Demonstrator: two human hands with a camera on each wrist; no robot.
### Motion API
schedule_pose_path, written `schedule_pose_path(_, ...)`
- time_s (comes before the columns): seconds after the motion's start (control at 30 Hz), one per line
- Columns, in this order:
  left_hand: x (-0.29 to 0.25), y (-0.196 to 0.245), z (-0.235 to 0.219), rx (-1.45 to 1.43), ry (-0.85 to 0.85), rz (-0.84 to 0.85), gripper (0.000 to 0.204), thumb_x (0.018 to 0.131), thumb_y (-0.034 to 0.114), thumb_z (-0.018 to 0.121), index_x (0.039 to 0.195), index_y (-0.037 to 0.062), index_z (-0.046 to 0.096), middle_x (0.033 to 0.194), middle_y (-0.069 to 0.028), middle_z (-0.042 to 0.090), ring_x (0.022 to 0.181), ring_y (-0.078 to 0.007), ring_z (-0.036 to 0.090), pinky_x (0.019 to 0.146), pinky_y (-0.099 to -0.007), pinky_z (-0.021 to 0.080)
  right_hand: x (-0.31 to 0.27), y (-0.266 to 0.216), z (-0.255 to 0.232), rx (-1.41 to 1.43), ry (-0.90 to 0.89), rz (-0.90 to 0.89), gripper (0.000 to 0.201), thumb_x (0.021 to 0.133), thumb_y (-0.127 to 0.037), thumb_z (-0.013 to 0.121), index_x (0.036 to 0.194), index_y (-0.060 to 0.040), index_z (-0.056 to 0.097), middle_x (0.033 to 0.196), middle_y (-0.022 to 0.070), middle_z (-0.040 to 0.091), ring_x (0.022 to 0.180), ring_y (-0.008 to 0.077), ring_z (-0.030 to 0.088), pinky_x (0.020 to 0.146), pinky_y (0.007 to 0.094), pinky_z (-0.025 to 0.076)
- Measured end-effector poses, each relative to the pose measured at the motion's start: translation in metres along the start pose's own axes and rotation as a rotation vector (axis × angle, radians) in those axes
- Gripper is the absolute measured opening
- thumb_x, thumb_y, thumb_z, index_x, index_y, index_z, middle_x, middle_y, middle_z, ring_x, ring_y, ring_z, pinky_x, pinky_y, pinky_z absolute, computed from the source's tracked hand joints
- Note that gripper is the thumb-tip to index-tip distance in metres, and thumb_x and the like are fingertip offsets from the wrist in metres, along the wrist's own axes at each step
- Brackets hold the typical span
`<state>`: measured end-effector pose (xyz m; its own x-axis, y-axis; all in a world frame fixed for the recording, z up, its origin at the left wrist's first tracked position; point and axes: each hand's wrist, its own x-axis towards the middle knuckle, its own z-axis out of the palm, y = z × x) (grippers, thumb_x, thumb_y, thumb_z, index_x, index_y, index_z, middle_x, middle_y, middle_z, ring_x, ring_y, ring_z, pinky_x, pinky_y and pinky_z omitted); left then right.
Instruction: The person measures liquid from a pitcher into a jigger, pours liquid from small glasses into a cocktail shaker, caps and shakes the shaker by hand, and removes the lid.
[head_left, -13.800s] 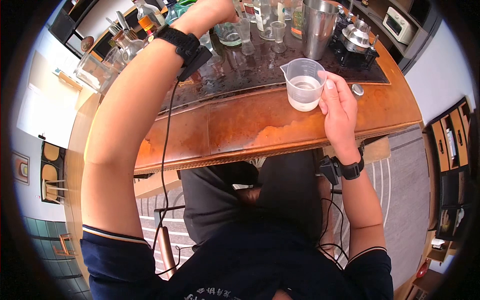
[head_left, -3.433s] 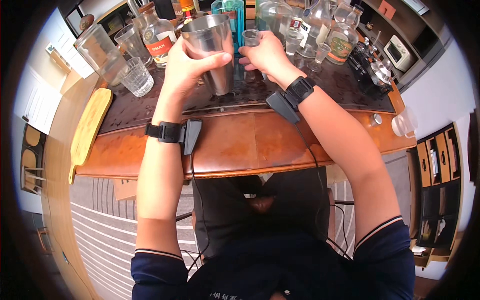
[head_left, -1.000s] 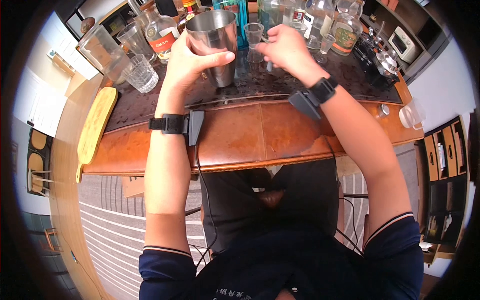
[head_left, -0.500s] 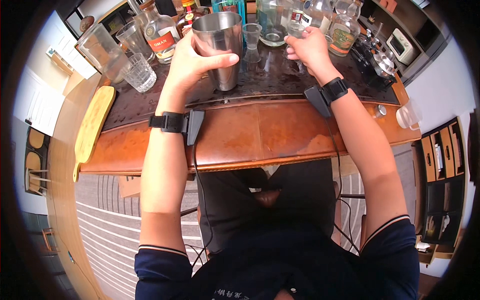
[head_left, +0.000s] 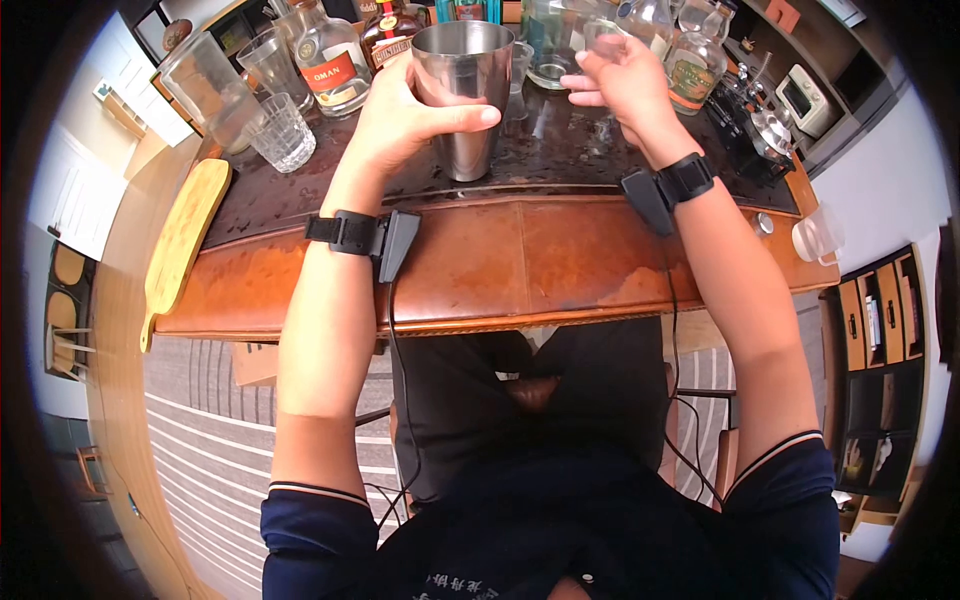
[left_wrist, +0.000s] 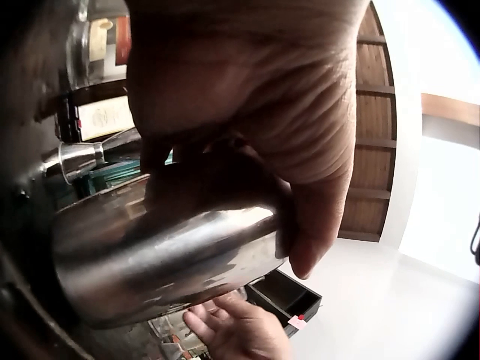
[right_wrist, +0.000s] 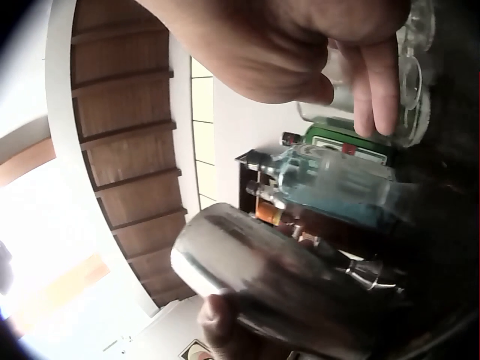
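Observation:
In the head view my left hand [head_left: 400, 125] grips an upright, open-topped metal cup [head_left: 467, 110], thumb across its front. Close beside the cup's right side is a small waisted clear glass [head_left: 518, 88], partly hidden by it. My right hand [head_left: 632, 92] hovers over the dark mat, fingers loosely extended and holding nothing visible, near clear glassware behind it. The left wrist view shows the metal cup [left_wrist: 180, 251] under my left palm. In the right wrist view, two fingers [right_wrist: 375, 90] hang straight in front of clear glass, with the metal cup [right_wrist: 262, 277] opposite.
Bottles line the back, including an orange-labelled one [head_left: 332, 70]. A cut-glass tumbler [head_left: 283, 135] and wooden board [head_left: 190, 230] lie left. At right are a metal device [head_left: 765, 135], a small metal cap [head_left: 764, 224] and a plastic measuring cup [head_left: 817, 237] near the table edge.
The small waisted glass my right hand held earlier stands released on the mat. My right hand has moved right from it, and my left hand has shifted the metal cup rightwards, closer to it.

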<state>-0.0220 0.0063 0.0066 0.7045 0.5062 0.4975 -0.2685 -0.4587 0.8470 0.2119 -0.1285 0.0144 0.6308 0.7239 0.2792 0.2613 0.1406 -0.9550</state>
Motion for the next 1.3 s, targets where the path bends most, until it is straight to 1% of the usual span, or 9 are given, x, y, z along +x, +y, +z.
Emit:
schedule_pose_path(0.1, 0.001, -0.002, 0.000, 0.034, -0.013, -0.018, 0.066, 0.064, 0.025, 0.097, 0.116, 0.0004, 0.065, 0.097, -0.0063, 0.074, 0.089, -0.0128, 0.070, 0.086, -0.0294, 0.055, -0.004, -0.022, 0.004, 0.043, -0.030, -0.101, 0.059, 0.098, -0.012, 0.071, 0.142, 0.0138, 0.041, 0.123, 0.0229, 0.063, 0.091, 0.0279, 0.075, 0.067, 0.0320, 0.065)
schedule_pose_path(0.17, 0.001, 0.003, 0.002, 0.004, -0.085, -0.038, 0.065, 0.064, 0.025, 0.098, 0.115, -0.0003, 0.065, 0.096, -0.0072, 0.075, 0.088, -0.0128, 0.070, 0.085, -0.0292, 0.056, -0.011, -0.048, 0.011, 0.112, -0.073, -0.133, 0.047, 0.092, -0.002, 0.072, 0.134, 0.0071, 0.053, 0.101, 0.0149, 0.071, 0.074, 0.0156, 0.073, 0.061, 0.0302, 0.057)
schedule_pose_path(0.23, 0.000, 0.003, 0.004, 0.015, -0.068, -0.022, 0.065, 0.064, 0.025, 0.098, 0.114, -0.0004, 0.065, 0.097, -0.0075, 0.075, 0.088, -0.0128, 0.070, 0.085, -0.0291, 0.056, -0.015, -0.063, 0.017, 0.095, -0.059, -0.168, 0.050, 0.089, 0.002, 0.072, 0.136, 0.0069, 0.055, 0.102, 0.0140, 0.072, 0.076, 0.0130, 0.072, 0.061, 0.0269, 0.057)
schedule_pose_path(0.33, -0.003, 0.005, 0.007, 0.018, -0.042, -0.023, 0.064, 0.064, 0.026, 0.098, 0.113, -0.0005, 0.065, 0.098, -0.0080, 0.076, 0.088, -0.0128, 0.070, 0.085, -0.0288, 0.056, -0.031, -0.090, 0.024, -0.286, -0.098, -0.226, 0.041, 0.087, 0.004, 0.071, 0.127, 0.0071, 0.062, 0.105, 0.0137, 0.072, 0.081, 0.0148, 0.073, 0.067, 0.0298, 0.058)
schedule_pose_path(0.53, -0.002, 0.007, 0.007, 0.018, -0.041, -0.020, 0.066, 0.063, 0.027, 0.099, 0.113, -0.0003, 0.065, 0.098, -0.0080, 0.075, 0.089, -0.0129, 0.070, 0.087, -0.0290, 0.056, -0.033, -0.072, 0.032, -0.627, 0.021, -0.808, 0.045, 0.078, 0.010, 0.056, 0.122, 0.0082, 0.064, 0.119, 0.0292, 0.066, 0.111, 0.0462, 0.064, 0.097, 0.0447, 0.054)
schedule_pose_path(0.93, 0.001, -0.003, 0.009, 0.032, -0.041, 0.023, 0.056, 0.057, 0.024, 0.102, 0.093, 0.0042, 0.065, 0.085, -0.0021, 0.070, 0.080, -0.0108, 0.065, 0.076, -0.0264, 0.053, -0.039, -0.082, 0.030, -0.735, -0.303, -1.344, 0.052, 0.078, 0.013, 0.057, 0.131, 0.0126, 0.056, 0.139, 0.0314, 0.056, 0.127, 0.0450, 0.058, 0.108, 0.0440, 0.050)
schedule_pose_path(1.17, -0.001, 0.004, 0.009, 0.066, -0.032, -0.058, 0.071, 0.057, 0.028, 0.102, 0.113, 0.0010, 0.067, 0.099, -0.0062, 0.073, 0.091, -0.0139, 0.068, 0.088, -0.0301, 0.055, -0.039, -0.080, 0.023, -0.694, -0.074, -1.178, 0.043, 0.084, 0.012, 0.058, 0.126, 0.0084, 0.059, 0.126, 0.0262, 0.061, 0.113, 0.0386, 0.066, 0.096, 0.0410, 0.056)
schedule_pose_path(1.23, -0.002, 0.001, 0.007, 0.092, -0.047, -0.066, 0.070, 0.057, 0.030, 0.102, 0.109, 0.0001, 0.067, 0.096, -0.0063, 0.074, 0.089, -0.0133, 0.068, 0.087, -0.0295, 0.055, -0.034, -0.069, 0.020, -0.512, 0.073, -0.864, 0.035, 0.089, 0.007, 0.062, 0.124, 0.0071, 0.060, 0.120, 0.0227, 0.063, 0.099, 0.0327, 0.071, 0.083, 0.0370, 0.060)
schedule_pose_path(1.3, 0.000, -0.003, 0.006, 0.137, -0.008, -0.009, 0.063, 0.057, 0.029, 0.102, 0.101, 0.0000, 0.067, 0.089, -0.0064, 0.076, 0.086, -0.0127, 0.069, 0.086, -0.0286, 0.054, -0.021, -0.049, 0.016, -0.476, 0.135, -0.876, 0.030, 0.093, 0.001, 0.067, 0.121, 0.0071, 0.060, 0.113, 0.0186, 0.067, 0.084, 0.0250, 0.073, 0.072, 0.0316, 0.060)
